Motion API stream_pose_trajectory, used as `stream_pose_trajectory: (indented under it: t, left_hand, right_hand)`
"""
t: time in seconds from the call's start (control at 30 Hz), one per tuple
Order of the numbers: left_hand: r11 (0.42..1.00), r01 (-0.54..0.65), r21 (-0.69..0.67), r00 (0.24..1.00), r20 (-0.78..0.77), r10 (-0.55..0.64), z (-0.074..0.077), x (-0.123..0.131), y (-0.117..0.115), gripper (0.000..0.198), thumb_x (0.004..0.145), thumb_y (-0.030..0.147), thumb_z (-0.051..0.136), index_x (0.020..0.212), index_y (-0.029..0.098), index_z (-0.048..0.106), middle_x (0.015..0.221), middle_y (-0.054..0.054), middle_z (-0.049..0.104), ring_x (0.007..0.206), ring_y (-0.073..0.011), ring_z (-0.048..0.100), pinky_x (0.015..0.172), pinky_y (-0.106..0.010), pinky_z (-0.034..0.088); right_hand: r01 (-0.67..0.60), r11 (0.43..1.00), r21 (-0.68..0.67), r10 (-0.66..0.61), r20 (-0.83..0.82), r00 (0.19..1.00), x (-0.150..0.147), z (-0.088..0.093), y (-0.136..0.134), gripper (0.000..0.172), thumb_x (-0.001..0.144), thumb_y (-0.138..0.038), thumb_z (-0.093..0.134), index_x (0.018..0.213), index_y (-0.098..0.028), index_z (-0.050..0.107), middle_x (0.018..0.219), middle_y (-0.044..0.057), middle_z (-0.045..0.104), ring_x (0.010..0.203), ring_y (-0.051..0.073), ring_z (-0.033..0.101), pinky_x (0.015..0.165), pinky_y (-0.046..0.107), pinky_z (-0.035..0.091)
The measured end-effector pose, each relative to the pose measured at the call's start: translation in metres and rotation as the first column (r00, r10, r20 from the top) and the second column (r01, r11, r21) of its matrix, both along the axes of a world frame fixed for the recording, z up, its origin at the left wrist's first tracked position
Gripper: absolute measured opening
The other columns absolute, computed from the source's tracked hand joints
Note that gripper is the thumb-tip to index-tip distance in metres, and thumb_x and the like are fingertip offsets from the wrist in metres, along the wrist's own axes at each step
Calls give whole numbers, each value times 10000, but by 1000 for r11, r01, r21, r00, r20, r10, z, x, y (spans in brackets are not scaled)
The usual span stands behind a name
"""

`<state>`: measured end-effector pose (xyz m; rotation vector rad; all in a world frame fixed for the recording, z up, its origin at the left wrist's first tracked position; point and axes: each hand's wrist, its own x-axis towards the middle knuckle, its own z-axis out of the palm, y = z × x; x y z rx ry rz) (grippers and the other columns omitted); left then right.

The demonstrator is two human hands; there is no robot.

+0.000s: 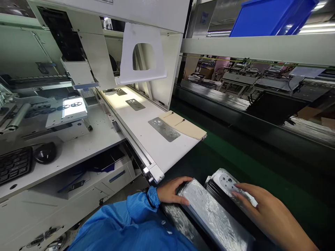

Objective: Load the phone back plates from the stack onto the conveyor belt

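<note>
My left hand (pixel 174 191) lies at the far end of a stack of film-wrapped flat plates (pixel 209 209). Its thumb and index finger are apart around the stack's corner. My right hand (pixel 261 205) reaches over a second stack beside it, with thumb and index fingertips close together on the top perforated metal plate (pixel 226 182). The round holes of that plate show just left of the fingertips; the rest of its length is partly hidden under the hand. Dark plate edges (pixel 213 191) are layered below it.
A white conveyor (pixel 172 150) carries a perforated grey plate (pixel 163 129) next to a beige board (pixel 183 124); more plates (pixel 135 104) lie farther in. A machine housing (pixel 162 62) stands over it. At left are a mouse (pixel 45 152) and keyboard (pixel 15 165). A dark green belt (pixel 225 157) runs along the right.
</note>
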<state>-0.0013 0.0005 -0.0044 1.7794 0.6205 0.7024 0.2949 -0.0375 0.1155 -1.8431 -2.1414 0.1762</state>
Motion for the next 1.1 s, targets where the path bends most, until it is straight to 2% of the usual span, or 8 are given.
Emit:
stream_pose_trajectory:
  t: [0.13,0.27,0.43,0.57,0.67,0.8,0.9,1.1]
  left_hand:
    - [1000,-3,-7,1000,11,3,0,1,0,949,674,611,753,1439,171,406,1473,-181,470,1354,-312,460,1157,-461,327]
    - [1000,-11,-19,1000,4,11,0,2,0,957,655,612,767,1437,189,413,1475,-168,471,1351,-310,463,1157,-460,329]
    - [999,-16,-31,1000,1,16,-2,2,0,957,652,645,748,1432,198,423,1453,-162,497,1324,-307,489,1138,-455,349]
    - [1000,-18,-25,1000,10,19,-3,2,0,974,650,679,725,1432,183,422,1464,-177,478,1337,-313,474,1145,-458,338]
    - [1000,-15,-10,1000,14,16,-2,2,0,987,660,694,705,1431,147,421,1456,-200,479,1334,-325,473,1142,-461,340]
    - [1000,-11,-8,1000,20,12,-1,2,0,964,665,670,720,1428,159,425,1446,-190,492,1319,-325,487,1132,-464,353]
    - [1000,-16,-16,1000,10,16,-2,2,0,956,657,653,738,1428,182,426,1453,-174,489,1325,-313,485,1134,-452,352]
    - [999,-27,-28,1000,5,27,-4,3,0,948,657,641,747,1429,193,427,1448,-165,498,1314,-305,498,1125,-447,364]
  right_hand:
    - [-26,999,43,25,21,999,10,-12,-10,578,836,-667,429,971,-181,711,1079,160,673,998,363,630,773,508,570]
    - [13,998,59,-17,67,998,16,-28,-7,629,721,-729,497,967,-168,638,1244,216,579,1062,417,585,754,546,548]
    - [51,996,-79,-51,2,999,15,-35,-3,424,702,-618,496,840,-219,527,984,156,639,764,307,624,548,397,505]
    - [75,993,-90,-75,7,997,12,-32,-2,404,692,-589,489,867,-228,532,923,121,638,732,288,613,521,371,485]
    - [82,994,-72,-81,18,997,12,-33,-3,453,698,-590,490,940,-214,562,1061,150,640,830,314,633,553,391,518]
    - [58,996,61,-64,108,992,14,-35,-10,564,733,-643,442,965,-165,630,1331,207,524,1088,409,573,723,528,555]
    - [57,992,115,-70,114,991,15,-34,-21,611,808,-655,386,1030,-154,656,1292,190,569,1076,394,593,763,554,563]
    - [56,995,77,-64,100,993,13,-34,-28,644,831,-662,354,1080,-160,673,1148,137,667,1008,361,638,731,530,600]
